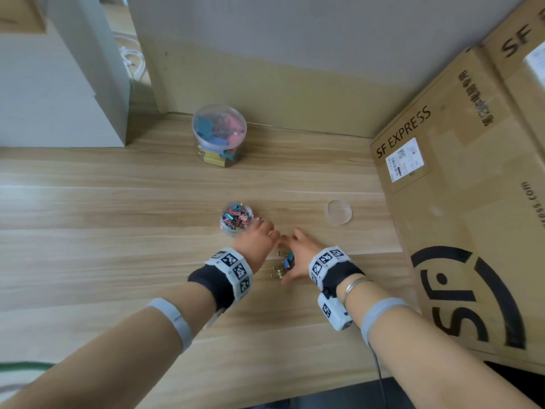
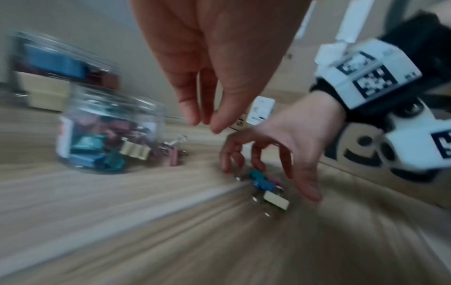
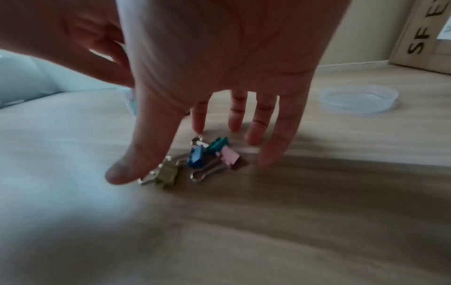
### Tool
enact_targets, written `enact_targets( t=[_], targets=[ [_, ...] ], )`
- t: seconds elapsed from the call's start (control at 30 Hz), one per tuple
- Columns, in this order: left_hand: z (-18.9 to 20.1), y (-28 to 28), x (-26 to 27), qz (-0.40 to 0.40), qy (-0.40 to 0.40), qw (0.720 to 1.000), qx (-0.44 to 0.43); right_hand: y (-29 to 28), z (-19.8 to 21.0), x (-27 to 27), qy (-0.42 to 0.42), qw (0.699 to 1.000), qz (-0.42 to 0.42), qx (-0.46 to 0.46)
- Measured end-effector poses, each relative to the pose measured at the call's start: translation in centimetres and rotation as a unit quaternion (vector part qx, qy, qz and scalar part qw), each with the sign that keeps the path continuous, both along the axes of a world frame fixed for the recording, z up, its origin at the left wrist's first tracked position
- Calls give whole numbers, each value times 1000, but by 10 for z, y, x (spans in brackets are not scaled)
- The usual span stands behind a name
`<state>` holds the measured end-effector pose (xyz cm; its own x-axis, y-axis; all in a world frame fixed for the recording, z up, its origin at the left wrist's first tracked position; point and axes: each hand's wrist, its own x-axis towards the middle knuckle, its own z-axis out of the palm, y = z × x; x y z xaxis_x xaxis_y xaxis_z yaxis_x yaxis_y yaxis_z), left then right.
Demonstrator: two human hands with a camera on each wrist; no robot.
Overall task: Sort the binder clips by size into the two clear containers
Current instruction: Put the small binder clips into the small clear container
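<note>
Several small loose binder clips, yellow [image 3: 168, 173], blue [image 3: 196, 157], teal [image 3: 217, 143] and pink [image 3: 230, 157], lie in a cluster on the wooden table [image 1: 118, 261]. My right hand [image 3: 192, 152] hovers right over them with thumb and fingers spread around the cluster, gripping none. My left hand [image 1: 267, 231] hangs just left of it, fingers straight, pointing down and empty. The small clear jar [image 1: 236, 218] holds small clips, and a pink clip [image 2: 173, 156] lies against its base. Further back, the large clear container [image 1: 219, 134] holds big clips.
A clear round lid [image 1: 339, 212] lies flat to the right of my hands. Big SF Express cardboard boxes [image 1: 460, 202] wall off the table's right side. A white cabinet [image 1: 59, 98] stands at the back left. The left wrist view is motion-blurred.
</note>
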<state>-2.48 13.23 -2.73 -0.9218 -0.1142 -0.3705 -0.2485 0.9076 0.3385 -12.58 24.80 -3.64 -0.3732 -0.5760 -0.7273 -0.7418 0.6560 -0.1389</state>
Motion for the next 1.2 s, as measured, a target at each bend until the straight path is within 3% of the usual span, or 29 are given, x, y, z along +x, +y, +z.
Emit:
enact_targets(
  t=[0.17,0.37,0.8,1.03,1.2],
  targets=[
    [-20,18,-18,45,-96,992,-75,-1,-9,13,24,999,44,-2],
    [-22,13,-22,69,-142,985,-71,3,-14,17,15,997,39,-72],
    [-10,-1,-4,28,-83,996,-23,-1,-18,8,9,992,-13,-122],
    [-9,5,-17,83,-128,987,-43,-1,-19,4,7,992,-12,-123],
    [-4,3,-15,60,-137,988,-27,0,-18,3,-2,992,-24,-122]
  ],
)
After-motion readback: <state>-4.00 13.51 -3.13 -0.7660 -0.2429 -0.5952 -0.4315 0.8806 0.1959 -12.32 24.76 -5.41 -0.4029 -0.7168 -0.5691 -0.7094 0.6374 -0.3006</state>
